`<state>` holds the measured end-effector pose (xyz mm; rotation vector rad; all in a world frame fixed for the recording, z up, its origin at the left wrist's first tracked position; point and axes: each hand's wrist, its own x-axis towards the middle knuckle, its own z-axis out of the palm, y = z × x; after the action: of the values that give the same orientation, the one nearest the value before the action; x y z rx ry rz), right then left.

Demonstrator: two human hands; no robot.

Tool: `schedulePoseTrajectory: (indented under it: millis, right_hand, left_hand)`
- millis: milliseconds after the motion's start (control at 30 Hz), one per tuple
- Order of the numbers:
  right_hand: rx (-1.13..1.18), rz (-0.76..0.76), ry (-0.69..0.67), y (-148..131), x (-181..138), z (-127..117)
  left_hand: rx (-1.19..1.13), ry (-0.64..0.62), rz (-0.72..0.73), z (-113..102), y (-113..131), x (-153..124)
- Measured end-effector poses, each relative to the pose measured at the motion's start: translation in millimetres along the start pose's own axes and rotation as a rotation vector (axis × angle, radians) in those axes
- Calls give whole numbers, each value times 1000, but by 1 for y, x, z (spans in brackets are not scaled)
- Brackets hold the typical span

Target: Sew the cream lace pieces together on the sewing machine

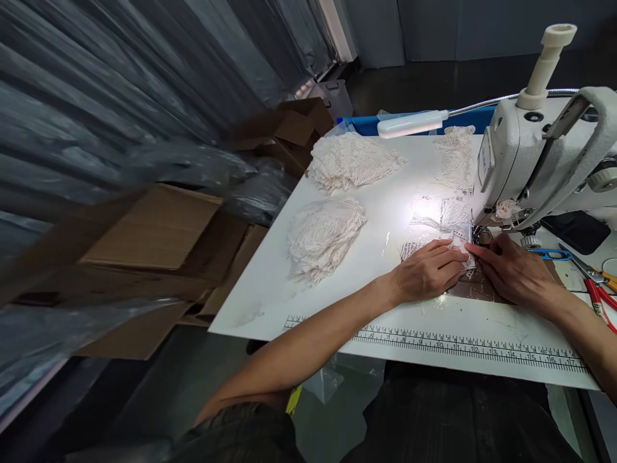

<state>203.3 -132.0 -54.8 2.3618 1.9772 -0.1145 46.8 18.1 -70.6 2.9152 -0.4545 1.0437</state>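
Under the needle area of a white sewing machine [506,161] lies a strip of pale lace [460,243]. My left hand [429,269] rests on the table left of the presser foot, its fingers close together and closed on the lace; its thumb is mostly hidden. From the right, my right hand [518,270] reaches in close to the foot. Its index fingertip presses the lace edge and the other fingers are curled in, partly hidden. More joined lace [441,211] spreads behind my left hand, under the bright light. A fabric flower [507,209] sits on the machine head.
Two lace piles, one farther back [349,161] and one nearer [325,238], lie on the white table [260,302]. Another lace piece [456,154] lies behind. Blue thread snips [552,254] and red-handled scissors [595,296] lie right. Cardboard boxes [154,225] stand left. A lamp [412,123] overhangs.
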Motion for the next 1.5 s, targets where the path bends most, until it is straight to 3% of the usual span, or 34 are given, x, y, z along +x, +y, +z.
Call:
schedulePoseTrajectory:
  millis: [167, 433, 533, 633, 967, 1200, 1500]
  right_hand:
    - [27, -70, 127, 6, -2, 7]
    - [75, -96, 198, 8, -7, 9]
    - [174, -157, 280, 11, -14, 5]
    - [236, -249, 335, 11, -20, 1]
    - [209, -298, 416, 7, -18, 10]
    - [247, -277, 388, 9, -19, 13]
    - [218, -277, 389, 8, -19, 9]
  left_hand:
    - [13, -3, 6, 1, 0, -1]
    - [7, -16, 3, 2, 0, -2]
    - [8, -65, -12, 1, 0, -2]
    - [16, -33, -7, 3, 1, -3]
    - [-49, -19, -88, -7, -15, -1]
    - [7, -218, -100, -1, -20, -5]
    - [27, -192, -92, 0, -20, -6]
